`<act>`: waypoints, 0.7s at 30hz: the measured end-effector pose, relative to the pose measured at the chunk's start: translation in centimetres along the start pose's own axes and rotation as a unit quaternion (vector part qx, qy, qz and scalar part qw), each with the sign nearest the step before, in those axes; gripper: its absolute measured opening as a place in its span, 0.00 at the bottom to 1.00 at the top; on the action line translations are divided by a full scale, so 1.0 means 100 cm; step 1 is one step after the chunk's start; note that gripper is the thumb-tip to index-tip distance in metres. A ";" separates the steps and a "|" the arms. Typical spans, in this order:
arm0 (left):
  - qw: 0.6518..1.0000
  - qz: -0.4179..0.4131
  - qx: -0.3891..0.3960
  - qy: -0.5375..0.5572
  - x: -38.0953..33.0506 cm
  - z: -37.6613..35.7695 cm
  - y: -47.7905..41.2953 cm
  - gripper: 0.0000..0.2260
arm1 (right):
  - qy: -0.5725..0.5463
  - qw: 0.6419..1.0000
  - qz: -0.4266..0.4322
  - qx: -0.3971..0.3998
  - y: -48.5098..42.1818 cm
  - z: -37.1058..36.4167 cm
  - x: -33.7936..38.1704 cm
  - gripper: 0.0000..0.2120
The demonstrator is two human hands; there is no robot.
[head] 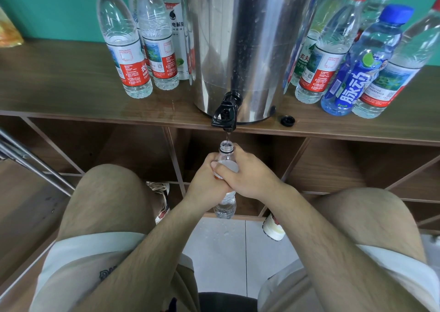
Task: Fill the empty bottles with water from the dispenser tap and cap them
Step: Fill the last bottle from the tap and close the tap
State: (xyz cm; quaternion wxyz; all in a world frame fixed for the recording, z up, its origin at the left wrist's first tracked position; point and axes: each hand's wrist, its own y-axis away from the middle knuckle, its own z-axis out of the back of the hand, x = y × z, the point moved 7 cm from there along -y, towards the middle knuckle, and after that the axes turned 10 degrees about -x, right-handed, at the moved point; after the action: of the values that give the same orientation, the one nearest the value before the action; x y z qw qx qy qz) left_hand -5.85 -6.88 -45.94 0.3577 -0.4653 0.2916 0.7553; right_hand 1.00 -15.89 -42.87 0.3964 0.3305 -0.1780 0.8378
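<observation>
A steel water dispenser [242,45] stands on the wooden shelf top [71,85], its black tap [225,114] hanging over the front edge. A thin stream of water falls from the tap into the open neck of a clear bottle [226,147] held upright just below it. My left hand [204,180] and my right hand [245,173] both grip this bottle around its middle, the fingers overlapping. The bottle's lower end [225,207] shows below my hands. A black cap [287,120] lies on the shelf top right of the dispenser.
Several capped bottles stand left of the dispenser [126,47] and right of it, among them a blue one [357,68]. Open wooden compartments [119,149] lie under the shelf top. My knees flank the bottle, and wet white floor tiles [228,245] lie below.
</observation>
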 end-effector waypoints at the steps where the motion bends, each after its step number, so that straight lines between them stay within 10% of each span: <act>1: 1.000 -0.001 0.000 -0.003 0.000 0.000 0.000 0.26 | 0.000 1.000 -0.001 0.000 0.000 0.000 0.000 0.21; 21: 1.000 -0.006 -0.004 -0.002 0.000 0.000 -0.001 0.27 | 0.000 1.000 0.003 0.001 -0.001 -0.001 -0.002 0.22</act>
State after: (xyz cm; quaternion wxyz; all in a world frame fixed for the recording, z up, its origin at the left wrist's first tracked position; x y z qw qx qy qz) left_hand -5.80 -6.80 -45.94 0.3615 -0.4665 0.2851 0.7553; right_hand 1.15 -15.85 -43.09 0.3935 0.3300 -0.1785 0.8393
